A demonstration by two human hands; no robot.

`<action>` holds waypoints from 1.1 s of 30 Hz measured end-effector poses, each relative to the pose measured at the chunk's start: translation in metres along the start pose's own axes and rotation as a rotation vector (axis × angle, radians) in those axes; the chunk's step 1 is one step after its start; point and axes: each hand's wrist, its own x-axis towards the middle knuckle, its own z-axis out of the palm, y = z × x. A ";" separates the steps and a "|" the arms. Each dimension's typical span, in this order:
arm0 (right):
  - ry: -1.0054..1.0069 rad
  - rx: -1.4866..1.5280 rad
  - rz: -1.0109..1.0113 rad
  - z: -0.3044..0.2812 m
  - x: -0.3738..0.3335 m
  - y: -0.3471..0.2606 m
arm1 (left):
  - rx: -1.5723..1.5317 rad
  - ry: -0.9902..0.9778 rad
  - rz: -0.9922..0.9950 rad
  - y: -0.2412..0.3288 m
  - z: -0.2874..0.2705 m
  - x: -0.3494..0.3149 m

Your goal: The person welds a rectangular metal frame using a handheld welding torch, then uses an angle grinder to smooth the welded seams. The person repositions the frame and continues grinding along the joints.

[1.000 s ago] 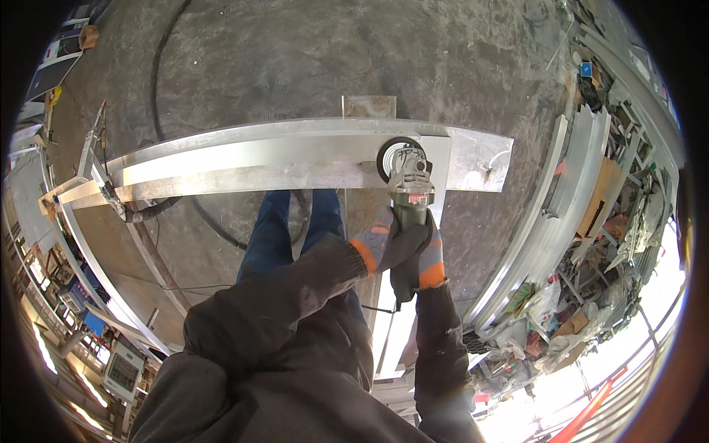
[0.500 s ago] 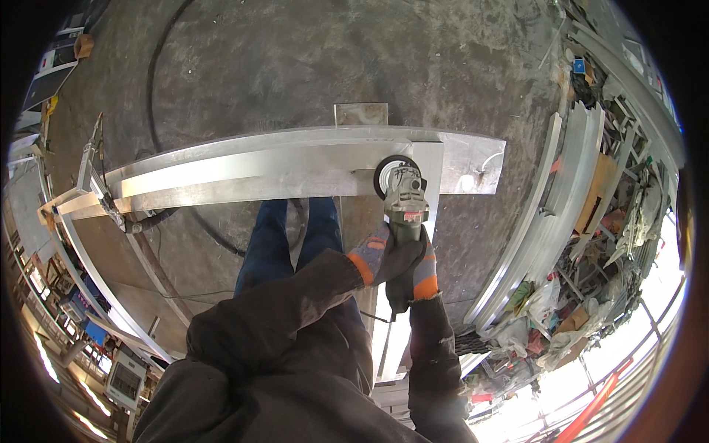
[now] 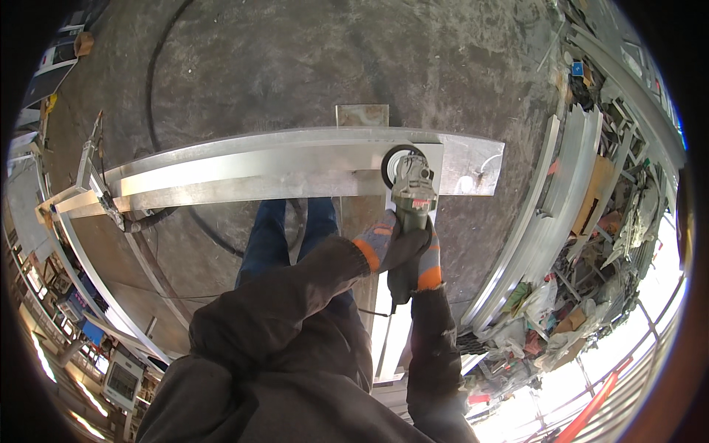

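Angle grinder (image 3: 410, 193): disc has been creeping leftward along the long steel beam (image 3: 244, 171), now sitting at its near edge. Body is running back toward the person, crosswise to the beam. Left hand (image 3: 384, 247) and right hand (image 3: 422, 262) (gloved, orange-cuffed) are both clenching the handle, right hand rearmost.

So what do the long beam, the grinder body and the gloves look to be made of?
Long beam: bare metal, probably steel or aluminium, judging by its bright, streaky silver sheen. Angle grinder: grey housing, likely cast metal or plastic, can't tell which. Gloves on the left hand and right hand: knit-looking fabric, grey with orange cuffs.
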 end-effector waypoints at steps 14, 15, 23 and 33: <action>-0.073 0.672 0.164 0.011 -0.018 -0.051 | -0.002 -0.136 -0.158 0.008 -0.004 0.006; -0.108 0.912 0.158 0.015 -0.020 -0.053 | 0.064 -0.157 -0.179 0.008 -0.006 0.007; 0.428 -0.513 -0.032 0.070 -0.032 -0.083 | -0.394 -0.068 -0.229 0.000 -0.025 0.005; 0.483 -0.285 -0.154 0.069 -0.012 -0.046 | -0.215 -0.064 -0.159 -0.017 -0.037 0.016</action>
